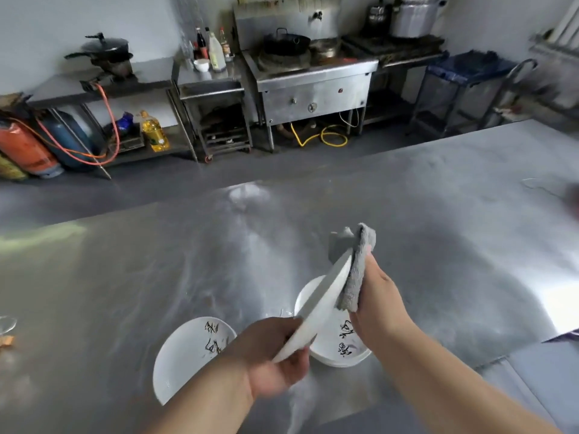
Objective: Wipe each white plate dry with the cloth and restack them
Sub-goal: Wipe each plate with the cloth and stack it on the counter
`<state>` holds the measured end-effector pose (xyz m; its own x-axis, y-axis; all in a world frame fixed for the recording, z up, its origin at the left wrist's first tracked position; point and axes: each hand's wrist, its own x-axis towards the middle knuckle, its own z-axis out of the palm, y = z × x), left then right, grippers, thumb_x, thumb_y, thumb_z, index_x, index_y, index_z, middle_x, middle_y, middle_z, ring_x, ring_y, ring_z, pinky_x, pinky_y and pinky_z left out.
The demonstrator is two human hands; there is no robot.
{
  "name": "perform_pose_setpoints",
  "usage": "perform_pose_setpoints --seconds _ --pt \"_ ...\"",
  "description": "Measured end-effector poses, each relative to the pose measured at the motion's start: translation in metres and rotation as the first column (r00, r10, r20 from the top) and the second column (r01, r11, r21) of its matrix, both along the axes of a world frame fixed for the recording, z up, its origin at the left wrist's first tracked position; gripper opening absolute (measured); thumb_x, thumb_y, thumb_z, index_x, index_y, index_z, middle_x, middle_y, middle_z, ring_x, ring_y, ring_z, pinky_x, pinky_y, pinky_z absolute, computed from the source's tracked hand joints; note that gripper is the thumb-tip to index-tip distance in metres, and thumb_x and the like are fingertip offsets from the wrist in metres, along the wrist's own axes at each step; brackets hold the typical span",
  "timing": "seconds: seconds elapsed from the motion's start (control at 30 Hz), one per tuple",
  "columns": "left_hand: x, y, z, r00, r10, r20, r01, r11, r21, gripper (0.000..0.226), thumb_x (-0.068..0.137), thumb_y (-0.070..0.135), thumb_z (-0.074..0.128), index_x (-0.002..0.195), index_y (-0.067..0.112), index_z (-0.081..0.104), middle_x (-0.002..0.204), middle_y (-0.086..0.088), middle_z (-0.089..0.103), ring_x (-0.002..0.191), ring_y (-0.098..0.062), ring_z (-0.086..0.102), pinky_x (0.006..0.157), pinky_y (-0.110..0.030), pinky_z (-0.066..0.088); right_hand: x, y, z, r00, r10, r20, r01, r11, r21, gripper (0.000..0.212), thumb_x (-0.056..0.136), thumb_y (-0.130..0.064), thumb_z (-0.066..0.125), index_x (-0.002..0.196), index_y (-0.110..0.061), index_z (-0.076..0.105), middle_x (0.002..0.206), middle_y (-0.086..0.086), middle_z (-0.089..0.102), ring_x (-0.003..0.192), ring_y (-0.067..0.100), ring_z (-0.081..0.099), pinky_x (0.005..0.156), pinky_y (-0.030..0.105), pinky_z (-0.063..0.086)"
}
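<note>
My left hand (272,358) grips the near rim of a white plate (322,305) and holds it tilted on edge above the steel table (156,261). My right hand (380,305) presses a folded grey cloth (357,270) against the plate's right face. Under the held plate sits a stack of white plates with black brush marks (344,343). A single white plate with black marks (188,352) lies flat to the left, partly hidden by my left forearm.
A glass object (6,324) shows at the table's left edge. Beyond the table are a steel stove with a wok (286,43), shelves with bottles (216,51), gas cylinders (28,148) and a blue-lined bin (470,70). A lower surface (545,371) adjoins the table's right corner.
</note>
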<state>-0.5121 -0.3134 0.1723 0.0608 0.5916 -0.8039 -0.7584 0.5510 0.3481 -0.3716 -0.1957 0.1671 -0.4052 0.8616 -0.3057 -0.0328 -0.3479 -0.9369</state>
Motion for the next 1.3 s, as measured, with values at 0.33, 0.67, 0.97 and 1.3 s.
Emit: perform_pose_setpoints --seconds 0.33,0.67,0.97,1.3 --pt "0.037 0.008 0.006 0.938 0.346 -0.032 -0.294 0.840 0.456 0.068 0.103 0.064 0.041 0.148 0.017 0.061 0.149 -0.015 0.062 0.138 -0.033 0.057 0.111 -0.052 0.038 0.008 0.031 0.002 0.934 -0.128 0.335 0.044 0.968 0.245 0.058 0.104 -0.064 0.036 0.073 -0.016 0.046 0.056 -0.011 0.045 0.051 0.009 0.042 0.054 0.028 0.037" --pt "0.045 0.009 0.008 0.912 0.367 -0.184 -0.222 0.818 0.530 0.054 0.109 0.042 0.047 0.151 0.010 0.056 0.152 -0.018 0.059 0.142 -0.032 0.056 0.117 -0.052 0.046 0.010 0.018 0.015 0.714 -0.049 0.698 -0.604 0.462 0.650 0.058 0.102 -0.048 0.031 0.149 -0.015 0.039 0.170 0.008 0.023 0.158 0.026 0.018 0.125 0.041 0.023" --pt "0.047 0.016 0.025 0.932 0.350 -0.093 -0.259 0.824 0.505 0.061 0.106 0.049 0.037 0.143 0.009 0.065 0.147 -0.019 0.063 0.135 -0.032 0.062 0.111 -0.050 0.050 0.033 0.021 0.004 0.614 0.115 0.781 -0.777 0.262 0.572 0.071 0.109 -0.050 0.021 0.165 -0.008 0.016 0.174 0.006 -0.009 0.160 0.021 -0.015 0.130 0.045 0.002" --pt "0.073 0.020 0.034 0.923 0.347 -0.166 -0.255 0.875 0.411 0.057 0.111 0.045 0.033 0.142 0.010 0.066 0.130 -0.013 0.073 0.102 -0.019 0.076 0.101 -0.045 0.057 0.045 0.016 -0.007 0.710 0.115 0.695 -0.704 0.089 0.705 0.068 0.111 -0.049 0.017 0.160 -0.004 0.029 0.174 0.012 0.003 0.161 0.023 -0.011 0.131 0.043 0.000"
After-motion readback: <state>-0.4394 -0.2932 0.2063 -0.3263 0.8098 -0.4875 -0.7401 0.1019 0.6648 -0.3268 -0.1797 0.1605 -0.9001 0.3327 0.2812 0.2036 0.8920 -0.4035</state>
